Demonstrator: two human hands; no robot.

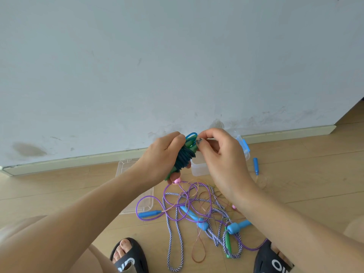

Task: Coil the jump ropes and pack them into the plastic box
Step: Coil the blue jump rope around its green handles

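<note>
While I look down past my knees, two black slides (129,255) sit at the bottom edge, and between them the wooden floor (59,186) carries a loose tangle: a purple jump rope (173,201) looped over a blue-and-white braided jump rope (174,241), a thin amber cord (199,251), blue handles (149,214) and one green handle (227,243). The tangle fills the gap in front of my feet; bare boards lie open to the left and right of it.

Above the tangle, my left hand (163,158) grips a coiled dark blue jump rope (184,158) wound round its green handles, fingers curled about the bundle. My right hand (222,154) pinches the bundle's top end, where a blue loop (191,135) sticks up.

Just beyond the hands, the clear plastic box (201,166) stands on the floor near the skirting board, partly hidden by my right hand. Its clear lid (126,166) lies to the left, under my left forearm. A separate blue handle (255,165) lies right of the box. Behind everything rises a scuffed pale wall (157,66), ending at a corner on the far right.
</note>
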